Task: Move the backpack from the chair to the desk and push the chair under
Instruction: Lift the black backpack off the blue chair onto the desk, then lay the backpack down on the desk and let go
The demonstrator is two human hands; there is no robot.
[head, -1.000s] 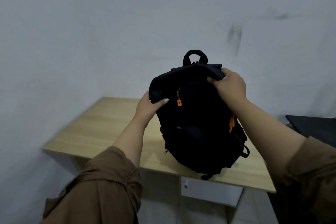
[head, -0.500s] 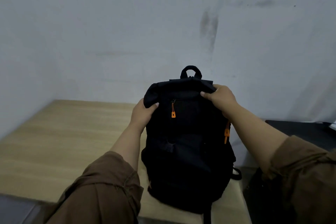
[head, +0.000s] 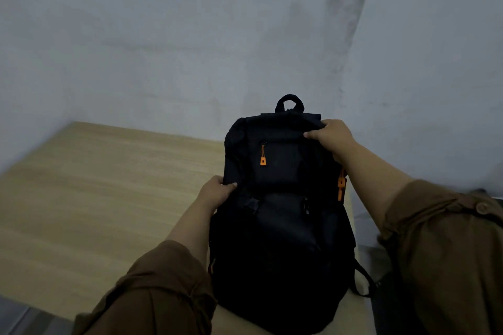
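Observation:
A black backpack (head: 283,226) with orange zipper pulls stands upright on the right end of the light wooden desk (head: 95,198), its top handle toward the wall. My left hand (head: 216,190) grips its left side about midway up. Gripping the top right corner of the flap is my right hand (head: 330,136). Both arms wear brown sleeves. The chair is out of view.
A grey wall (head: 190,35) with dark smudges rises directly behind the desk. A dark object (head: 389,296) sits low to the right of the desk's end. Grey floor (head: 16,313) shows at the bottom left corner.
The backpack has come down and now rests on the desk's right end. My left hand slid from the top corner down to the bag's left side. The view has moved closer.

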